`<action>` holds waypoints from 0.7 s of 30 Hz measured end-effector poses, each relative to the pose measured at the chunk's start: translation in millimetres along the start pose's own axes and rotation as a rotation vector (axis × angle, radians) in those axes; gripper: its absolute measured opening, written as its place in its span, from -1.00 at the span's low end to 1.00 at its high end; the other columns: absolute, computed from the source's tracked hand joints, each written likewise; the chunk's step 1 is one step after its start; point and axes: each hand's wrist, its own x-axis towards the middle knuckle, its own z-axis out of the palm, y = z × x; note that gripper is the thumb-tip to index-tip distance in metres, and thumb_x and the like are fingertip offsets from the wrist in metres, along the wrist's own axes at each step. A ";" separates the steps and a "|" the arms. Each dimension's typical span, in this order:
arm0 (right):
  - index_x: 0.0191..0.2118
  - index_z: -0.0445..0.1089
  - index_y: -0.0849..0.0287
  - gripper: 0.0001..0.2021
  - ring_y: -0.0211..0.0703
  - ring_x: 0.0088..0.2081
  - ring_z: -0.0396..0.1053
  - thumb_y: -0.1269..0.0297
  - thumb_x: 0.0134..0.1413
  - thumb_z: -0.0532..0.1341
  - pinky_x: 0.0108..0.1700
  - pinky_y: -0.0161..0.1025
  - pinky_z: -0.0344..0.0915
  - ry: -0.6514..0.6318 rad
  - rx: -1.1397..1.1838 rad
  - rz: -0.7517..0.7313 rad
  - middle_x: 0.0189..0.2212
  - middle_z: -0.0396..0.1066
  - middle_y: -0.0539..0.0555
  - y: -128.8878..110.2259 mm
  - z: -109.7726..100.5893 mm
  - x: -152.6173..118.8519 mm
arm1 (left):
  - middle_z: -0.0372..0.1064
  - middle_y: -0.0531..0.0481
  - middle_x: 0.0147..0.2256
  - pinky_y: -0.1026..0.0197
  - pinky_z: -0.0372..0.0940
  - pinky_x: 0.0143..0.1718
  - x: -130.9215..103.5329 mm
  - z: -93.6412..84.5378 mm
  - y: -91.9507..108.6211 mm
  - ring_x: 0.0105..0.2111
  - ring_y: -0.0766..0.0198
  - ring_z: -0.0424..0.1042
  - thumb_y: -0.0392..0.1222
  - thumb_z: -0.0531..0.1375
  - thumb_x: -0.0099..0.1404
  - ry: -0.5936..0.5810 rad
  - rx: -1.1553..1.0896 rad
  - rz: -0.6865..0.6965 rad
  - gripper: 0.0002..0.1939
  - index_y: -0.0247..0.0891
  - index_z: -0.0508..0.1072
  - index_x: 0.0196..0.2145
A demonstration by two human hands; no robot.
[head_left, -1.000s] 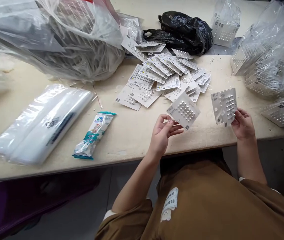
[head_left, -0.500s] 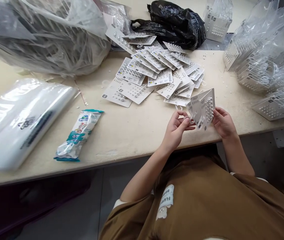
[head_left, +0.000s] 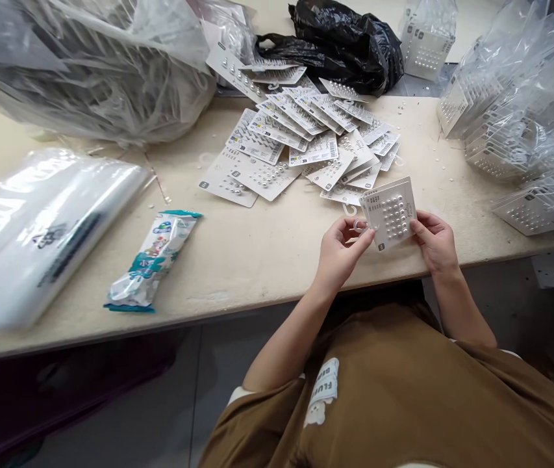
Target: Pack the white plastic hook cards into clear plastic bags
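Observation:
Between my two hands, just above the table's front edge, are earring cards (head_left: 393,218) held together, the front one facing up with rows of pearl studs. My left hand (head_left: 339,250) pinches their left edge, near a clear plastic hook (head_left: 360,225). At the right edge, my right hand (head_left: 435,242) grips the cards between thumb and fingers. How many cards are in the stack I cannot tell. Beyond my hands lies a spread pile of similar earring cards (head_left: 313,151), some showing printed backs with barcodes.
Bagged earring cards (head_left: 530,211) stand along the right side. A black plastic bag (head_left: 349,45) lies behind the pile, and a large filled clear bag (head_left: 111,84) sits at back left. Flat plastic bags (head_left: 47,240) and a teal-and-white packet (head_left: 154,260) lie on the left. Loose pearls dot the table (head_left: 238,260).
The cards in my hands were angled apart with their hooks toward me; now they lie together, the front face turned more upward. My left fingers have shifted onto the cards' left edge.

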 end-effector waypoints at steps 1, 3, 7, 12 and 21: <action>-0.07 0.51 0.02 -0.53 -0.19 -0.18 0.56 0.06 -0.14 0.52 -0.05 -0.19 0.51 -0.018 -0.017 -0.006 -0.21 0.61 0.00 -1.3 -0.8 -1.1 | 0.35 0.04 -0.27 0.28 0.42 -0.24 0.5 -1.3 -0.9 -0.30 0.34 0.42 0.03 0.43 0.08 0.000 0.005 -0.007 -0.59 -0.26 0.39 -0.31; 0.05 0.43 -0.03 -0.45 -0.19 -0.16 0.56 0.08 -0.11 0.51 -0.03 -0.20 0.51 -0.048 -0.039 -0.018 -0.20 0.60 -0.02 -2.8 -3.2 -2.3 | 0.35 0.05 -0.27 0.27 0.42 -0.26 2.0 -4.0 -2.6 -0.33 0.36 0.41 0.02 0.44 0.06 -0.022 -0.011 -0.038 -0.59 -0.26 0.40 -0.30; 0.05 0.44 -0.01 -0.47 -0.22 -0.15 0.54 0.08 -0.08 0.50 0.00 -0.22 0.50 -0.060 -0.038 -0.030 -0.20 0.58 -0.02 -2.5 -7.0 -2.4 | 0.37 0.05 -0.24 0.27 0.43 -0.22 4.1 -9.2 -2.2 -0.33 0.38 0.43 -0.07 0.48 0.00 -0.079 -0.040 -0.062 -0.55 -0.26 0.40 -0.24; 0.01 0.47 0.01 -0.50 -0.22 -0.16 0.53 0.10 -0.08 0.49 -0.04 -0.24 0.51 -0.048 -0.052 -0.049 -0.22 0.57 0.01 -2.9 -3.9 -3.1 | 0.44 0.06 -0.38 0.28 0.39 -0.21 5.1 -15.1 -0.1 -0.31 0.32 0.46 -0.15 0.46 0.03 -0.087 0.014 -0.032 -0.52 -0.25 0.40 -0.12; -0.04 0.49 0.07 -0.55 -0.22 -0.28 0.50 0.11 -0.08 0.47 -0.23 -0.26 0.49 -0.064 -0.127 -0.031 -0.30 0.55 0.01 -6.4 -5.3 -3.6 | 0.56 -0.02 -0.31 0.17 0.45 -0.16 -2.4 -42.3 8.6 -0.27 0.18 0.57 -0.02 0.42 0.12 0.067 0.318 0.112 -0.44 -0.19 0.44 0.05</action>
